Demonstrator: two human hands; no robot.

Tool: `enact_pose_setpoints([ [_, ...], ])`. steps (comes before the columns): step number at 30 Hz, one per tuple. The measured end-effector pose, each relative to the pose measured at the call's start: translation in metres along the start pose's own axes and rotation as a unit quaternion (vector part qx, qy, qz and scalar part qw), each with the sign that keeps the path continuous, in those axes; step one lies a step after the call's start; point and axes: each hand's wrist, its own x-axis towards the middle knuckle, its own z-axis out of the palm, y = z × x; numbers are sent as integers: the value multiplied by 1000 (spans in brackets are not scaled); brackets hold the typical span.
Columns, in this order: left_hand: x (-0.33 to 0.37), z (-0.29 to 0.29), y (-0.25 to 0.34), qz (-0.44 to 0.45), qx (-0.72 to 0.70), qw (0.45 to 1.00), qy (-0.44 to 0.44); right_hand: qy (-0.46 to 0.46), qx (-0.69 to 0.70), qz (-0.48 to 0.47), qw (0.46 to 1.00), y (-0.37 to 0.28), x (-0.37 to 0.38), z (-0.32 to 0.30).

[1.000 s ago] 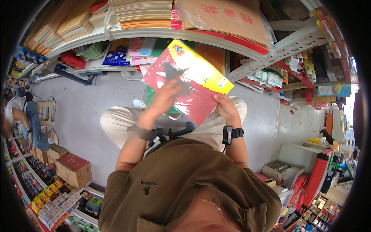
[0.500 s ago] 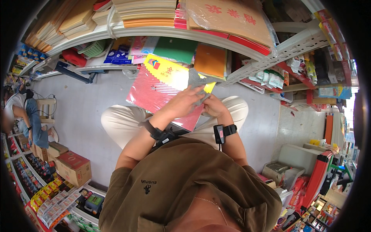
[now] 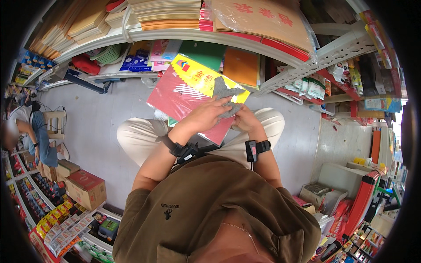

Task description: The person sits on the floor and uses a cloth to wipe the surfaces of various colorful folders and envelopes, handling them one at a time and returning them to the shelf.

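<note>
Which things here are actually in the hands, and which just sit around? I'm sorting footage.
In hand:
left hand
right hand
red packet with a yellow header
grey cloth

Lying about:
shelf stacks of paper
cardboard boxes

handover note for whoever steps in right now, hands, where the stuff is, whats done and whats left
Left hand: lies on the face of the red and yellow packet, pressing a grey cloth against it.
Right hand: grips the packet's lower right edge, just under the cloth.
Packet: held tilted above the lap, in front of the lower shelf of stacked paper goods.
Done: the packet is off the shelf and in hand, with the cloth on its yellow end.
Left: the red part shows no cloth on it; the packet is not back on a shelf.
</note>
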Motion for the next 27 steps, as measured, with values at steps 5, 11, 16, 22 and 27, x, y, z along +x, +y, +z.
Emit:
enact_pose_setpoints([
  [5,-32,-34,-35,-115,19,990,75,66,-35,2,997,-20,-22,-11],
  [11,-60,-54,-78,-184,125,954,199,50,-25,-4,998,-20,-30,-16],
  [16,-38,-20,-20,-68,32,996,46,51,20,-34,998,-17,-11,-11],
  [22,-35,-19,2,-52,90,993,55,67,64,-37,995,-20,-8,-12],
  [27,-51,-46,-36,-75,186,969,147,43,109,-35,992,-22,-10,-12],
])
